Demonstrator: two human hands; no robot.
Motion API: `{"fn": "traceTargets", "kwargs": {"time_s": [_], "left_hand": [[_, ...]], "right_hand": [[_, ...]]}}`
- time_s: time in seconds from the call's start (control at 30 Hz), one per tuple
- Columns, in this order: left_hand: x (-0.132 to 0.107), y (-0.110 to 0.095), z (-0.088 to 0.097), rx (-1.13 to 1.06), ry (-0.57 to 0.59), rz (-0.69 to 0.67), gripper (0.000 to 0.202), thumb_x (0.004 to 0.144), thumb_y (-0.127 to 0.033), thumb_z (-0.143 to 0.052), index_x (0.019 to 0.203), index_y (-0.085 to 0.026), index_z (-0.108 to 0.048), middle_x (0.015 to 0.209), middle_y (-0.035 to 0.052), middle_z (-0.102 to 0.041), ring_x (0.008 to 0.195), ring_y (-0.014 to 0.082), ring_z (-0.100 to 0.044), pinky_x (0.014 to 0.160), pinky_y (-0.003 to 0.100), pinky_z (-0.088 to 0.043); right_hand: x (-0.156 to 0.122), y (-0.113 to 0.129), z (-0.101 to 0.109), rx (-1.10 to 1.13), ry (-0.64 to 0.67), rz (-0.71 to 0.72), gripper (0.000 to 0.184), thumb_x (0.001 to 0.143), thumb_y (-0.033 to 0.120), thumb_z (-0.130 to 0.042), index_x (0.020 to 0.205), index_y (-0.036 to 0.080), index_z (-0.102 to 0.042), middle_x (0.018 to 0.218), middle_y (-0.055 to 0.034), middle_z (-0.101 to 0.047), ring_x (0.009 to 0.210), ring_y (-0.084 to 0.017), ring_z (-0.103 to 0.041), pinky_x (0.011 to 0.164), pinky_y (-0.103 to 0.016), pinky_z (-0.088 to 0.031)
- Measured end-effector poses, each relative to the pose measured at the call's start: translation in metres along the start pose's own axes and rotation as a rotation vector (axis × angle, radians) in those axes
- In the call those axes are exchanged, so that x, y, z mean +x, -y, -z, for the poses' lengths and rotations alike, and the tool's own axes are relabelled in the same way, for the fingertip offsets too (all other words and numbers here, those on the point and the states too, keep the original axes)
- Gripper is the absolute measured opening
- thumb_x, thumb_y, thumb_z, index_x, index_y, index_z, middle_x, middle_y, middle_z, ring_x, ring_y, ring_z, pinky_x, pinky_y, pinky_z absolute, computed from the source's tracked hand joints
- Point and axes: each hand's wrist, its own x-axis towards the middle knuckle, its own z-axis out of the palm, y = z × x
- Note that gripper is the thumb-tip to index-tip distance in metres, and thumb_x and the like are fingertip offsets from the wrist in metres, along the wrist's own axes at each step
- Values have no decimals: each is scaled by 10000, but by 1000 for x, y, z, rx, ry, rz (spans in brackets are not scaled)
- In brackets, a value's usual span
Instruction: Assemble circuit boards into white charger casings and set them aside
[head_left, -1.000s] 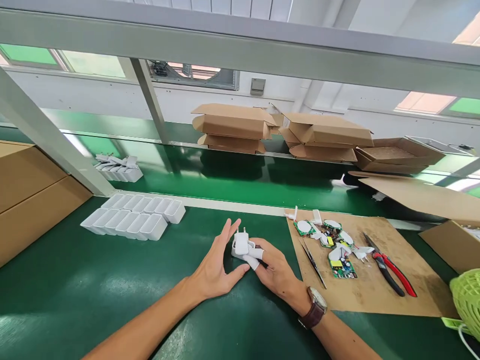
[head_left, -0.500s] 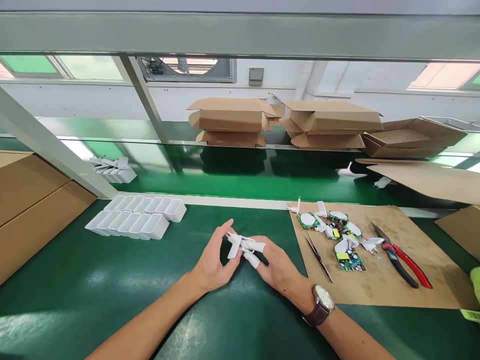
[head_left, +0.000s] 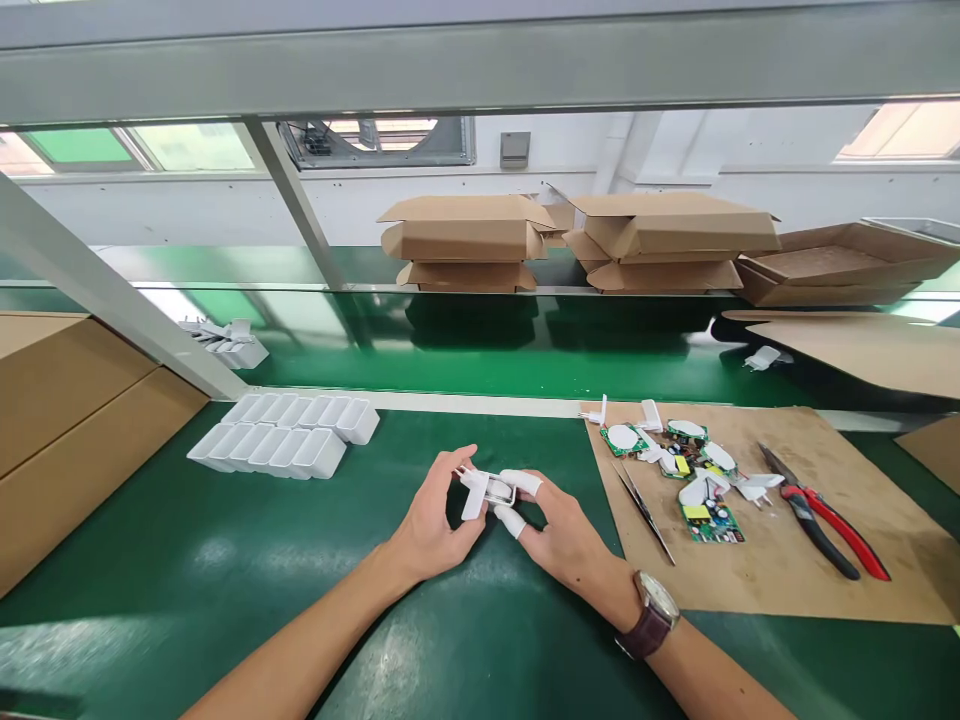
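The left hand [head_left: 431, 520] and right hand [head_left: 568, 535] meet just above the green surface [head_left: 225, 590]. Both hands' fingers [head_left: 520, 482] are clamped on a white charger plug piece [head_left: 480, 492], left of the cardboard sheet [head_left: 787, 590].

The white plug piece [head_left: 480, 492] is a small plastic charger part with two thin metal pins at one end. It is tipped on its side, pins pointing toward the left hand [head_left: 431, 520]. The fingertips of that hand and the right hand [head_left: 562, 535] pinch it over the green mat [head_left: 225, 600].
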Motion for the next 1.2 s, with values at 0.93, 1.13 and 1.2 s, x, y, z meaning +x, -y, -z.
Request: {"fn": "traceTargets", "kwargs": {"time_s": [0.93, 1.13, 1.2], "left_hand": [[-3, -7, -12, 118, -137, -253, 812, 885, -153, -664, 1581, -232, -255, 1233, 136, -619, 1103, 257, -644, 947, 464, -581], [-4, -8, -10, 141, -112, -262, 803, 882, -153, -671, 1576, -223, -272, 1270, 140, -641, 1162, 264, -645, 988, 466, -575], [-5, -7, -10, 138, -104, -263, 800, 884, -151, -669, 1576, -222, -272, 1272, 142, -644, 1166, 263, -645, 992, 467, -575]], "right_hand": [[13, 7, -9, 1178, 56, -720, 447, 839, 527, -711, 1125, 183, -707, 972, -93, -760, 908, -287, -746, 894, -493, -565], [14, 9, -9, 1188, 56, -758, 442, 803, 489, -734, 1116, 178, -720, 984, -102, -774, 925, -295, -752, 927, -493, -544], [14, 8, -9, 1188, 61, -755, 448, 805, 491, -724, 1122, 175, -719, 987, -105, -774, 926, -294, -752, 930, -489, -542]]}}
